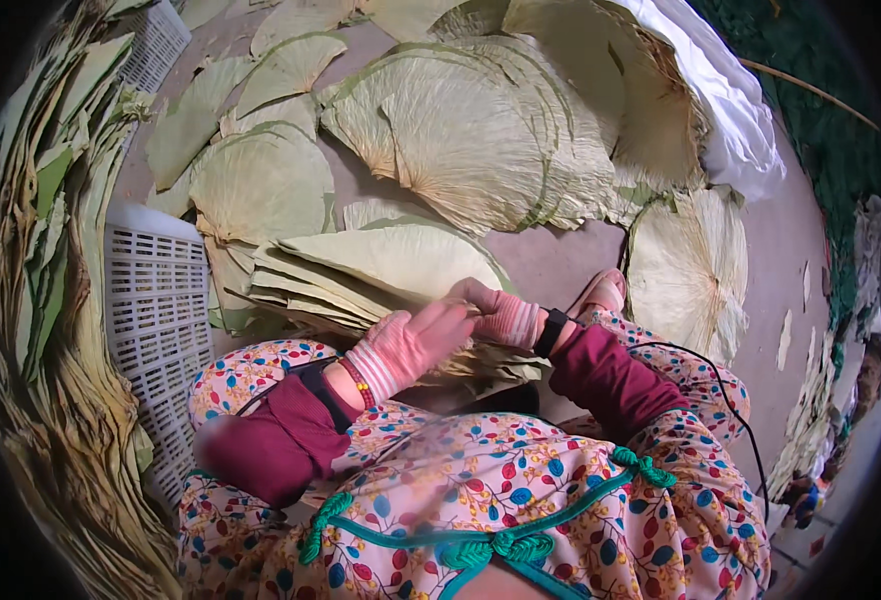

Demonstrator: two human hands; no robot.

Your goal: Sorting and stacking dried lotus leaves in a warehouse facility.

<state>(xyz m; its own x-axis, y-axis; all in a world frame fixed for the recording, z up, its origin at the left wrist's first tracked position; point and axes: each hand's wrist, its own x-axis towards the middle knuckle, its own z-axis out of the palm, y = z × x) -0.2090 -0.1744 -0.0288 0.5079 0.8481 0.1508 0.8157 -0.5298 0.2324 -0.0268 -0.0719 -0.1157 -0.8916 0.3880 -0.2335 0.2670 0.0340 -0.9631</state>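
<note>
A stack of folded, pale green dried leaves [371, 262] fans out before me, close above my lap. My left hand [411, 345], in a striped pink fingerless glove, meets my right hand at the stack's near edge, its curved fingers pressed together and slightly blurred; what they hold is hidden. My right hand [501, 315], gloved alike, has its fingers curled on that edge of the leaves. Darker, crumpled leaf pieces hang beneath both hands.
Broad fan-shaped leaves [451, 130] cover much of the floor ahead. A white plastic crate [156, 320] stands left beside a tall heap of dried leaves [51, 260]. White cloth [731, 110] and green material [811, 140] lie back right. My foot [606, 290] shows beyond my right hand.
</note>
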